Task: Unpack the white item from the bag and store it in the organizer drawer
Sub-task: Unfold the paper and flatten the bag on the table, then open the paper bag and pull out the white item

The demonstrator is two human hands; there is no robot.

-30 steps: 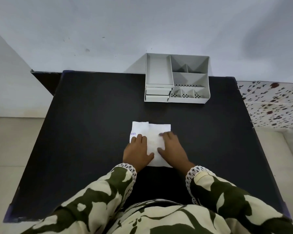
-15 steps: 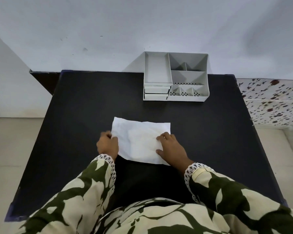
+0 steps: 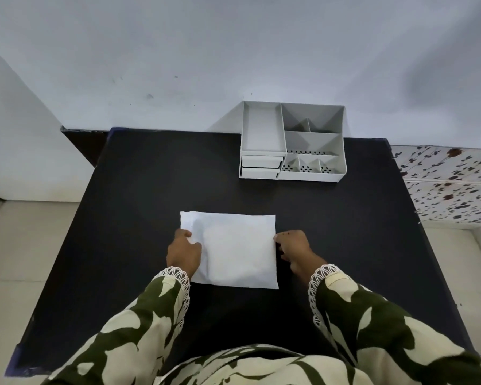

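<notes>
Two bare hands in view, left hand [image 3: 184, 252] and right hand [image 3: 295, 250], no rings, no watch, no gloves. Long sleeves down to wrists, just behind each grip. Left sleeve [image 3: 139, 326] and right sleeve [image 3: 372, 332] same cloth: cream ground, large dark olive-green blotches, leaf-like, camouflage look. Cuffs [image 3: 178, 275] trimmed with white looped lace, scalloped edge, ring right round wrist. Same print on garment front [image 3: 247, 365] lower down, between sleeves, loose folds.
</notes>
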